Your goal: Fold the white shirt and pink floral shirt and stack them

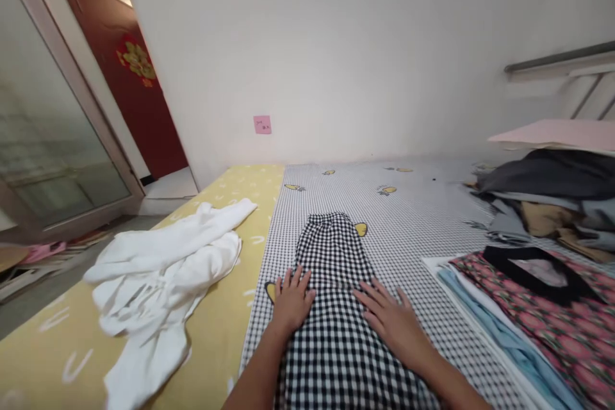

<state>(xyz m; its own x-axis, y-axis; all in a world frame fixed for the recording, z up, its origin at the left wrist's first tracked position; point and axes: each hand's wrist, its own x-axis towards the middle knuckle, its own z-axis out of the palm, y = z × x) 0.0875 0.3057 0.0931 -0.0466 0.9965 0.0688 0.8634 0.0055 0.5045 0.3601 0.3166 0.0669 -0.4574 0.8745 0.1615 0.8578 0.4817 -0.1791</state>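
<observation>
A black-and-white gingham skirt (343, 333) lies lengthwise on the bed in front of me, its gathered elastic waistband at the far end. My left hand (291, 303) rests flat on the skirt's left edge, fingers spread and pointing away from me. On the opposite edge lies my right hand (391, 318), palm down, its fingers also spread. Neither hand grips the cloth. The skirt's near end runs out of the bottom of the view between my forearms.
Left of the skirt, a crumpled white garment (168, 269) lies on the yellow part of the bedsheet (48, 365). At right are a stack of folded clothes with a floral top (552, 327) uppermost and a darker clothes pile (552, 179). A white wall (360, 64) stands behind the bed.
</observation>
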